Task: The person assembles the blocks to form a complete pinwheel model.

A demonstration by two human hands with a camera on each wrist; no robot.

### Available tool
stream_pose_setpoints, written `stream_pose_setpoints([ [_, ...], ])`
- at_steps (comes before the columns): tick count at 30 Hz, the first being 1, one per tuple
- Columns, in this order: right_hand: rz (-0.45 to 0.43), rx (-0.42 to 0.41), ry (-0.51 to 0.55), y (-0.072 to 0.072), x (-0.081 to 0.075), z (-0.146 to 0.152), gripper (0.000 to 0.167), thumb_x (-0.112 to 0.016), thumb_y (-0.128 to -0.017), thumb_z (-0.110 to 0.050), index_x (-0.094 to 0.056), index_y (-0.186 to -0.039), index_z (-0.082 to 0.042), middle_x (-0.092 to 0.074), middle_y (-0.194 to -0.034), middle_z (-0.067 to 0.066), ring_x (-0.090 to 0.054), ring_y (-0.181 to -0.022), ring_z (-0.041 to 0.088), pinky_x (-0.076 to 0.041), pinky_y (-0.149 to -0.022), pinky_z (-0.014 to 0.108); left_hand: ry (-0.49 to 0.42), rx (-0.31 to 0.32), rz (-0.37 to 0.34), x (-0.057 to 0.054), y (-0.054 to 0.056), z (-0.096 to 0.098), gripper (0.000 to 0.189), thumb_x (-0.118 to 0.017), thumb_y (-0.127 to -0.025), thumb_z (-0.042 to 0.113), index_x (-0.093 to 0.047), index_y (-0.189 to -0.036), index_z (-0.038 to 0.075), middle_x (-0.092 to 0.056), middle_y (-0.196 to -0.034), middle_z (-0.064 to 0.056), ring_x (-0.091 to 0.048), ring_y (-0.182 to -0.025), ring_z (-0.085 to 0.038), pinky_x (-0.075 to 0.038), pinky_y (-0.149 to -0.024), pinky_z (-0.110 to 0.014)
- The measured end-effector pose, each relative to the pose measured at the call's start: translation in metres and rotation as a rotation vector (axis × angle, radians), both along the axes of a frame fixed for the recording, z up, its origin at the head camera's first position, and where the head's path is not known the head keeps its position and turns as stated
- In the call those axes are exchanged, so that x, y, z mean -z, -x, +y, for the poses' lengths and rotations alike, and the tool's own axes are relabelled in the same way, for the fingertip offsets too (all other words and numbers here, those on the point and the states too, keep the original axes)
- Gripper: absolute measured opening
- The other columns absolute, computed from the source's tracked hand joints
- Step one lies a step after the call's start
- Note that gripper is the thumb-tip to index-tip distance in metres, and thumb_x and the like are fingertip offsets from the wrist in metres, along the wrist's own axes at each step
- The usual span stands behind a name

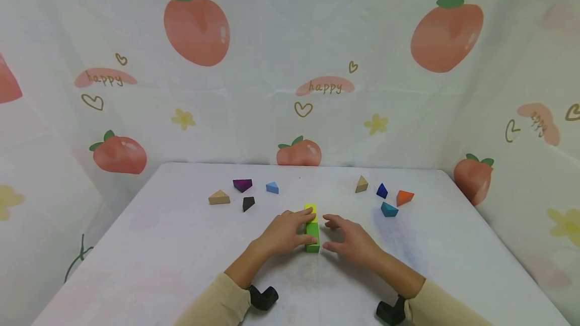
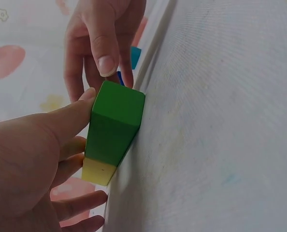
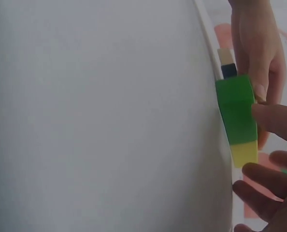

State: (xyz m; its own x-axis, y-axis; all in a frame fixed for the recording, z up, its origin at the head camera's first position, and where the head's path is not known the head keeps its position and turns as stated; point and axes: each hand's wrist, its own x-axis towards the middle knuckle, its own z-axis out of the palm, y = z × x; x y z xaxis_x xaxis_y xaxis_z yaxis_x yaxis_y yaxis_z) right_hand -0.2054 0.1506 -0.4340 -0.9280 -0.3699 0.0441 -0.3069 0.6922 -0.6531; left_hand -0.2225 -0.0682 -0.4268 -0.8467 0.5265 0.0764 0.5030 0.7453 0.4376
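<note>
A green block (image 1: pixel 312 232) lies on the table in front of me, with a yellow block (image 1: pixel 310 207) end to end at its far side. My left hand (image 1: pixel 283 233) is at their left side, thumb by the green block and fingertips reaching to the yellow one. In the left wrist view the left thumb (image 2: pixel 76 113) touches the green block's edge. My right hand (image 1: pixel 355 241) hovers just right of the blocks in the head view, its fingers spread and loosely bent, with a small gap and nothing held.
Farther left on the white table (image 1: pixel 181 245) lie a purple block (image 1: pixel 242 185), a wooden triangle (image 1: pixel 219 197), a black block (image 1: pixel 248 203) and a light blue block (image 1: pixel 272 187). Back right are a wooden triangle (image 1: pixel 361 184), dark blue (image 1: pixel 382 190), orange (image 1: pixel 404 197) and teal blocks (image 1: pixel 389 209).
</note>
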Motion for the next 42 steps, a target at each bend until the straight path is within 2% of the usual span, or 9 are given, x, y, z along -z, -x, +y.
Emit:
stream_pose_setpoints([
  [9,0.106,-0.040,-0.064,0.018,-0.004,0.013,0.055,-0.079,-0.083,-0.021,-0.057,-0.133,-0.012,-0.067,-0.111,-0.002,-0.060,-0.108,0.022,-0.048,-0.093,0.047,-0.021,-0.009,-0.038,0.001,0.003,0.002,0.063,-0.071,-0.086,0.047,-0.054,-0.141,0.020,-0.044,-0.149,0.007,-0.047,-0.127,-0.027,-0.039,-0.102,-0.045],
  [18,0.224,-0.027,-0.103,0.034,-0.015,0.025,0.043,-0.077,-0.085,-0.020,-0.064,-0.125,-0.010,-0.068,-0.113,0.003,-0.061,-0.107,0.023,-0.050,-0.091,0.045,-0.026,-0.029,-0.069,0.002,0.003,0.004,0.064,-0.071,-0.085,0.048,-0.055,-0.141,0.022,-0.044,-0.148,0.009,-0.046,-0.129,-0.026,-0.038,-0.103,-0.046],
  [22,0.308,-0.006,-0.105,0.040,-0.021,0.030,0.035,-0.076,-0.086,-0.021,-0.068,-0.118,-0.008,-0.069,-0.111,0.003,-0.062,-0.107,0.024,-0.050,-0.090,0.046,-0.027,-0.031,-0.074,0.002,0.003,0.004,0.064,-0.071,-0.085,0.048,-0.055,-0.141,0.022,-0.044,-0.148,0.009,-0.045,-0.129,-0.026,-0.038,-0.103,-0.047],
  [26,0.447,0.005,-0.090,0.046,-0.023,0.035,0.028,-0.077,-0.085,-0.019,-0.072,-0.109,-0.005,-0.071,-0.105,0.005,-0.064,-0.101,0.025,-0.052,-0.087,0.045,-0.030,-0.036,-0.091,0.002,0.003,0.004,0.064,-0.071,-0.085,0.050,-0.055,-0.141,0.023,-0.044,-0.148,0.009,-0.045,-0.129,-0.026,-0.038,-0.103,-0.047],
  [29,0.545,0.013,-0.086,0.051,-0.021,0.039,0.025,-0.078,-0.084,-0.017,-0.072,-0.105,-0.004,-0.072,-0.100,0.005,-0.064,-0.097,0.024,-0.053,-0.083,0.043,-0.030,-0.045,-0.101,0.001,0.003,0.003,0.064,-0.072,-0.084,0.049,-0.055,-0.140,0.023,-0.044,-0.148,0.009,-0.045,-0.129,-0.026,-0.039,-0.103,-0.047],
  [37,0.709,0.049,-0.057,0.067,-0.010,0.051,0.022,-0.080,-0.080,-0.012,-0.072,-0.098,-0.003,-0.071,-0.092,0.007,-0.060,-0.086,0.025,-0.052,-0.071,0.040,-0.038,-0.055,-0.106,0.003,0.002,0.001,0.063,-0.072,-0.084,0.048,-0.055,-0.140,0.024,-0.045,-0.147,0.009,-0.045,-0.130,-0.026,-0.038,-0.104,-0.047],
  [42,0.754,0.070,-0.079,0.075,-0.004,0.063,0.023,-0.082,-0.077,-0.008,-0.071,-0.096,-0.002,-0.071,-0.090,0.009,-0.058,-0.080,0.026,-0.049,-0.067,0.040,-0.045,-0.036,-0.088,0.005,0.003,0.001,0.063,-0.072,-0.085,0.049,-0.056,-0.140,0.023,-0.045,-0.148,0.009,-0.045,-0.130,-0.025,-0.038,-0.104,-0.046],
])
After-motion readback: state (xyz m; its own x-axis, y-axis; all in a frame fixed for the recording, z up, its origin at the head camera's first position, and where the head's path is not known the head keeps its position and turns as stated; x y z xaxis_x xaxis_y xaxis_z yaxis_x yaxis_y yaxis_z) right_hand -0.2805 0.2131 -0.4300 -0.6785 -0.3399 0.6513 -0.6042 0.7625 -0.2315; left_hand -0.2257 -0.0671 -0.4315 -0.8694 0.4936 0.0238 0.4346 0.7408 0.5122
